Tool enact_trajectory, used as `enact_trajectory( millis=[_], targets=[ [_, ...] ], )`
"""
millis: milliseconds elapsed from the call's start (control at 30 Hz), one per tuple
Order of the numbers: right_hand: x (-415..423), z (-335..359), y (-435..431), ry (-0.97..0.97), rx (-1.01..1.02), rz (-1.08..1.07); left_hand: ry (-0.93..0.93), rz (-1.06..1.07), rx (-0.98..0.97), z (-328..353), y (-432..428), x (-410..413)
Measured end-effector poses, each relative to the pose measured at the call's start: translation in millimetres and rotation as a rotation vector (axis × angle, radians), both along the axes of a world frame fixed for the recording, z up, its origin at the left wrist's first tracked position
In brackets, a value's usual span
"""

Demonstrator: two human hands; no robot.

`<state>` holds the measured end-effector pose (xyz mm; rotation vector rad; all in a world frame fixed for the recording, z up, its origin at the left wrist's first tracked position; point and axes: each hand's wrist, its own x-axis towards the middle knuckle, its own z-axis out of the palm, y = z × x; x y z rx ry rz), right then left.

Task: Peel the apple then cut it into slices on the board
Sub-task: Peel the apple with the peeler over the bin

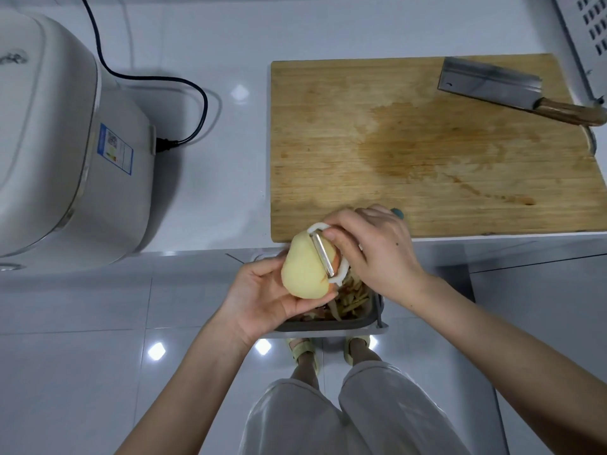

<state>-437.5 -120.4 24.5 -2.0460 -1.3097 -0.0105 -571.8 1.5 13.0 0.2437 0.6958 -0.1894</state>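
My left hand point(262, 295) grips a mostly peeled, pale yellow apple point(303, 267) from below, over a grey bin point(328, 325). A strip of red skin remains on the apple's right side under the peeler. My right hand point(374, 254) holds a white Y-shaped peeler point(323, 254), its metal blade lying against the apple. The wooden cutting board point(427, 149) lies on the counter just beyond the hands, with a wet stain in its middle. A cleaver point(492, 87) with a wooden handle rests on the board's far right corner.
A white rice cooker point(65, 136) stands at the left of the counter, with a black cord point(184, 93) plugged into its side. The bin below the hands holds several peels. A perforated white rack point(588, 34) sits at the far right. My feet stand on the tiled floor.
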Motion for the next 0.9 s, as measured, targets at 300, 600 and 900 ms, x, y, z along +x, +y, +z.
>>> enact_trajectory(
  millis=[300,600,900],
  targets=[
    [-7.0,-0.8,-1.7,0.238,0.037,-0.035,-0.169,-0.086,0.119,10.3,0.9,3.5],
    [-6.8,4.2,2.1,-0.045,0.046,-0.043,0.069,-0.272,0.752,17.7,-11.2,7.4],
    [-11.6,4.5,5.5,-0.072,0.055,-0.021,0.06,-0.26,0.669,16.6,-11.0,1.4]
  ],
)
